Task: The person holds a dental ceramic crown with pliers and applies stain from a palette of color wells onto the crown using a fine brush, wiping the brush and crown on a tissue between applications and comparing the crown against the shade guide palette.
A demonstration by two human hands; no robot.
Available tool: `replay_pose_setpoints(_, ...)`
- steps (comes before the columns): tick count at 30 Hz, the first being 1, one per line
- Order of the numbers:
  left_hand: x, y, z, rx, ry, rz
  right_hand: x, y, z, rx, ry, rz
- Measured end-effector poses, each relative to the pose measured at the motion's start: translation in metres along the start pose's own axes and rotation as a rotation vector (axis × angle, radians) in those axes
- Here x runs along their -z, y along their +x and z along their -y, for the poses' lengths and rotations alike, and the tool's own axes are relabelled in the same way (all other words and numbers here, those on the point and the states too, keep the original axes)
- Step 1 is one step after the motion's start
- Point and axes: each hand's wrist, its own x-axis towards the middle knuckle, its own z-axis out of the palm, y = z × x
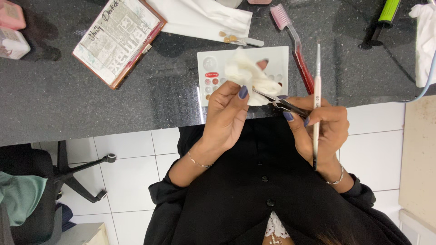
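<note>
Dark speckled counter [68, 90] holds a white tray [281, 59]. Just below the tray, the left hand [227, 113] pinches a white tissue [247, 77]. Beside it, the right hand [324, 127] grips thin metal tweezers [284, 104] and a brush [316, 90]. The tweezers' tip touches the tissue.

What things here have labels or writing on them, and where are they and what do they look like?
Booklet: top left of the dark counter, tilted, rectangular, pale printed cover with a reddish-brown edge.
Palette tray: counter middle, behind the tissue in the left hand, white rectangle, small round wells, red oval sticker.
Pink boxes: far left edge, small, partly cut off.
Thin brush: in the right hand, white handle with tiny marks.
</note>
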Motion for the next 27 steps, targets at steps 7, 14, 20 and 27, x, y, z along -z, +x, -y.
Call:
replay_pose_setpoints(7,0.021,-0.007,0.005,0.004,-0.204,-0.038,0.011,0.0,0.002,-0.042,0.055,-0.203)
replay_pose_setpoints(14,0.017,-0.01,-0.002,0.022,-0.2,-0.074,0.015,0.002,0.017,0.012,0.042,-0.042)
replay_pose_setpoints(20,0.02,-0.014,-0.002,0.024,-0.169,-0.102,0.025,0.012,0.04,0.016,-0.183,0.054)
replay_pose_setpoints(27,0.012,-0.012,-0.005,0.045,-0.274,-0.006,0.027,0.017,0.053,0.041,-0.153,0.02)
